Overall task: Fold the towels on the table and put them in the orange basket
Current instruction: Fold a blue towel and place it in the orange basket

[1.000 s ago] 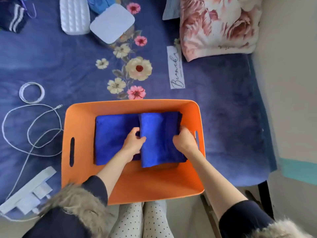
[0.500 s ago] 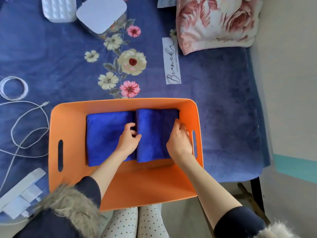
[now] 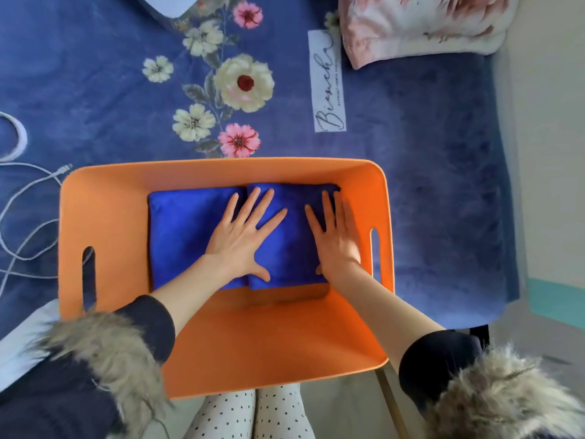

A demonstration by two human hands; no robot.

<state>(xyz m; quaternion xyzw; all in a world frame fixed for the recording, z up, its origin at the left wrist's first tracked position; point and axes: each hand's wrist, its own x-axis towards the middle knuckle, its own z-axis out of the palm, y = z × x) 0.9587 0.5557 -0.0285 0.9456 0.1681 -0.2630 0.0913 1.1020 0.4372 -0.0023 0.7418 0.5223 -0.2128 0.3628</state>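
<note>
Your left hand (image 3: 241,239) and right hand (image 3: 336,239) press flat, fingers straight, on the towels (image 3: 186,236) inside the orange basket (image 3: 104,217) — lift away carelessly and you may drag a fold open.

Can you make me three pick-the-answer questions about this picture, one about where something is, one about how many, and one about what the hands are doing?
1. Where are the blue towels?
A. In the orange basket
B. On the pillow
C. On the floor

2. How many folded blue towels show in the basket?
A. One
B. Two
C. Five

3. What are the hands doing?
A. Holding the white cable
B. Pressing flat on the towels
C. Lifting the basket by its handles

Answers:
1. A: the left towel and the right towel lie side by side inside the orange basket.
2. B: two folded towels show, with a seam between them.
3. B: the left hand and the right hand lie with straight, spread fingers on the towels.
</note>
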